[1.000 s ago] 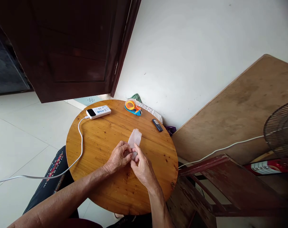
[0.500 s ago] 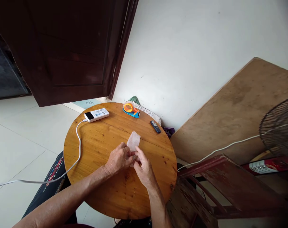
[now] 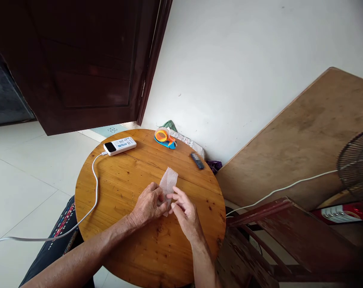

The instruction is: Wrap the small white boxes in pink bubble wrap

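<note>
- The work in my hands is a thin white sheet (image 3: 168, 179), pale and see-through, and I judge the step to be handling or straightening it, as both hands meet at its lower part.
- My left hand (image 3: 148, 203) pinches the sheet at its lower left edge, thumb against curled fingers; the fingertips are partly hidden, so the exact spot of the pinch I cannot tell.
- My right hand (image 3: 185, 212) is loosely spread, thumb apart from the forefinger, with the fingers reaching over the sheet's right edge. Whether they press on it or only brush it, I cannot tell.
- The sheet lies in front of me, above the near-middle of the round wooden table (image 3: 121, 192), its upper end sticking out beyond my fingers, away from me. Whether that end rests on the wood I cannot say.
- To my mind, the next move calls for a light touch: a firm left pinch, and right fingertips that close on the free edge without creasing or tearing something so thin.
- Well apart from my hands, near the far rim, stands a tape dispenser (image 3: 170, 145); the white device (image 3: 120, 146) with its cable (image 3: 96, 186) lies to the left.
</note>
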`<state>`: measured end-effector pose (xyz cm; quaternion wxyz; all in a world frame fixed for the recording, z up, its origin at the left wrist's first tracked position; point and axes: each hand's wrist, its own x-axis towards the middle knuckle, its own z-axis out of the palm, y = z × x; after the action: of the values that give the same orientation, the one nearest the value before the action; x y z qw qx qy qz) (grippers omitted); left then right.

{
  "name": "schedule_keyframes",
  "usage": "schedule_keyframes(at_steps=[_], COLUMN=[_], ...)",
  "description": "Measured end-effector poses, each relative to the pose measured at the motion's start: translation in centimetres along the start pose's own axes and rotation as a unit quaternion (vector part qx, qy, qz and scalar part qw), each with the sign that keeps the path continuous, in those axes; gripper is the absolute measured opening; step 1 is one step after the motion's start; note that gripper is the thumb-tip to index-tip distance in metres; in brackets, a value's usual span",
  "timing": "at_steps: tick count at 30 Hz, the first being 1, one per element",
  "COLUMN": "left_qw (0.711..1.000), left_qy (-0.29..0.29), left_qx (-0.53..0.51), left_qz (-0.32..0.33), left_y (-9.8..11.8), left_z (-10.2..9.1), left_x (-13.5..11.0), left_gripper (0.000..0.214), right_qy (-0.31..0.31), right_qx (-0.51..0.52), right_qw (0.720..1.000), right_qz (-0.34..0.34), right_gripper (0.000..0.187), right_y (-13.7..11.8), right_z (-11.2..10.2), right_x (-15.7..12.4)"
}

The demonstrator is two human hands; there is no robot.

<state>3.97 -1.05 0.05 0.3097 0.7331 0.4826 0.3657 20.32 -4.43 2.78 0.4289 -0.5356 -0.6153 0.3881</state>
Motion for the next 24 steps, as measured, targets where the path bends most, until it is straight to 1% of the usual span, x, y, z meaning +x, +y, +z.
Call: schedule_keyframes(at_steps=[3,5,7,8,9,11,12,14,16,18,21,24], left_qw=[0.998,0.996,0.995,0.995,0.995,0.995,0.995,0.994,0.995,0.995,0.995,0.995], left_qy=[0.032,0.039,0.036,0.033,0.029,0.025,0.023,0.023,0.024,0.020,0.009,0.012], left_qx=[0.035,0.051,0.052,0.049,0.046,0.042,0.040,0.035,0.029,0.024,0.023,0.027], left_qz=[0.037,0.060,0.076,0.081,0.084,0.090,0.094,0.097,0.096,0.094,0.092,0.093], left_y=[0.1,0.2,0.2,0.1,0.1,-0.1,-0.1,-0.1,0.0,0.1,0.2,0.1], left_z=[0.1,0.1,0.2,0.2,0.3,0.3,0.3,0.3,0.3,0.2,0.2,0.1], left_x=[-0.2,-0.2,-0.2,-0.2,-0.1,0.0,0.0,0.1,0.1,0.1,0.1,0.0], left_gripper=[0.005,0.003,0.003,0.004,0.004,0.006,0.006,0.007,0.008,0.009,0.007,0.011], right_qy=[0.066,0.069,0.029,0.000,-0.029,-0.079,-0.097,-0.116,-0.114,-0.099,-0.083,-0.081], right_qx=[-0.082,-0.166,-0.261,-0.309,-0.356,-0.435,-0.462,-0.493,-0.504,-0.505,-0.494,-0.476], right_qw=[0.994,0.978,0.950,0.933,0.914,0.879,0.865,0.847,0.840,0.841,0.848,0.860], right_qz=[-0.040,-0.102,-0.167,-0.186,-0.192,-0.180,-0.171,-0.163,-0.163,-0.167,-0.172,-0.164], right_gripper=[0.035,0.034,0.041,0.045,0.046,0.043,0.039,0.030,0.024,0.021,0.019,0.020], right_y=[-0.5,-1.0,-1.5,-1.7,-1.9,-2.2,-2.3,-2.5,-2.9,-3.2,-3.3,-2.3], right_z=[-1.0,-1.4,-1.4,-1.2,-1.0,-0.6,-0.5,-0.6,-1.0,-1.6,-1.9,-1.4], right_x=[1.2,2.4,3.8,4.5,5.1,6.2,6.6,7.1,7.2,7.2,7.5,8.1])
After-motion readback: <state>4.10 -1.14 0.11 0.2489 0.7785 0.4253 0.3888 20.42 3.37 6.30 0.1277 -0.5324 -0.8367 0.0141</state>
